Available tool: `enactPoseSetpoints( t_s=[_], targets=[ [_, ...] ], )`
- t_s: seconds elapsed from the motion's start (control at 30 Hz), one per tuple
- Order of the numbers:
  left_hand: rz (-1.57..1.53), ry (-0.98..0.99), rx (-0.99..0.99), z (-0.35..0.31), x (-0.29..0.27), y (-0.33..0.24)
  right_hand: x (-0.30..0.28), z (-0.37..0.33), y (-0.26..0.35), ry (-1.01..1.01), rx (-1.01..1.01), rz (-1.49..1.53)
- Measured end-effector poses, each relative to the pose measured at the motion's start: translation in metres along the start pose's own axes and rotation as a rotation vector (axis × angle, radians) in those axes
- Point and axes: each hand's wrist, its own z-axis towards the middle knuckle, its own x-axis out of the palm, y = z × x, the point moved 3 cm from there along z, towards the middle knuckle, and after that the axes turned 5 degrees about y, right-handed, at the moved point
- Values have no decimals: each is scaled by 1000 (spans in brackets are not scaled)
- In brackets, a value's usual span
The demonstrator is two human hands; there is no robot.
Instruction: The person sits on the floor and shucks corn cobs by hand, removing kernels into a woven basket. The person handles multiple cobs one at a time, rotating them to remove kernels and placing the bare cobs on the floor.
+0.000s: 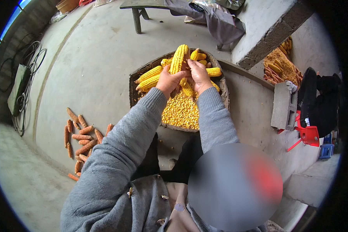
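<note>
Over a woven basket (134,98), my left hand (168,81) is closed around a yellow ear of corn (179,58), which points up and away from me. My right hand (199,75) is closed against the right side of the same ear, thumb toward it; its other fingers are partly hidden. Whole ears of corn (148,82) lie in the basket to the left of my hands, and more ears (213,72) show behind and to the right. Loose yellow kernels (180,112) fill the near part of the basket, below my wrists.
Several bare reddish cobs (86,146) are scattered on the concrete floor at left. A bench (143,4) stands at the back beside a concrete pillar (266,31). To the right are a concrete block (284,106), a red stool (308,134) and another corn heap (284,63). Cables hang at far left.
</note>
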Motion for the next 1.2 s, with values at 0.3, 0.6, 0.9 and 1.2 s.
enactPoseSetpoints(
  t_s=[0.3, 0.6, 0.9, 1.2],
  targets=[
    [170, -29, 106, -8, -11, -5, 14, -24, 6, 23, -19, -143],
    [86, 263, -101, -18, -22, -11, 4, -24, 15, -24, -80, 69],
    [350, 269, -130, -11, -35, -9, -2, -29, 24, 77, -132, -70],
    [812, 82, 37, -19, -19, -17, -22, -3, 6, 178, -320, -206]
  ],
)
